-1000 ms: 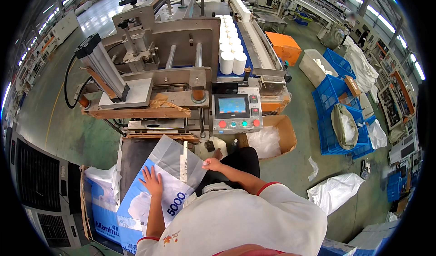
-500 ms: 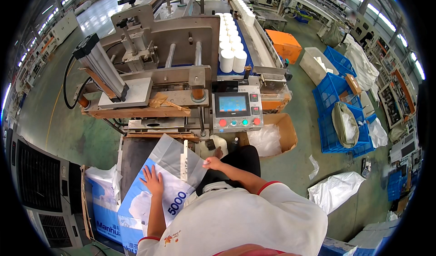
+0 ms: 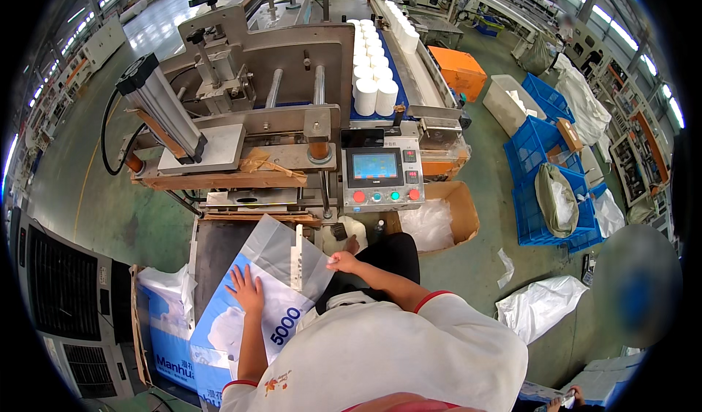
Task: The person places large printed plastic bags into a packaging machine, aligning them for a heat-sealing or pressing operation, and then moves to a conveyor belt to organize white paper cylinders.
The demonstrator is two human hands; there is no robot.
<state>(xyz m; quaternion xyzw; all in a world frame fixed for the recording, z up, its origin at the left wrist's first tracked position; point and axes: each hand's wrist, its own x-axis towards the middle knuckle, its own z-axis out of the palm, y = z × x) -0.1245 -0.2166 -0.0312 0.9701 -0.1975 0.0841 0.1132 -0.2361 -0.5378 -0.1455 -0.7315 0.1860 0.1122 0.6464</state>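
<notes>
A blue and white printed plastic bag (image 3: 274, 317) with a clear end lies slantwise across the dark work surface in front of me. My left hand (image 3: 247, 289) rests flat on its printed part, fingers spread. At the clear end's right edge, my right hand (image 3: 342, 262) is closed in a pinch on the plastic. A pale metal strip (image 3: 296, 258) shows at the bag's clear part. Similar printed bags (image 3: 167, 331) are piled in a box at the left.
Ahead stands a press-like machine (image 3: 256, 130) with a control panel (image 3: 380, 174). White rolls (image 3: 376, 87) stand in rows on a blue conveyor. A carton (image 3: 457, 218) of clear plastic is right of my knee; blue crates (image 3: 526, 156) stand farther right. A co-worker's hand (image 3: 578, 395) shows lower right.
My hands and the bag hold still. A blurred shape and a co-worker's hand have come in at the right. Rolls on the right-hand conveyor lane have moved slightly nearer.
</notes>
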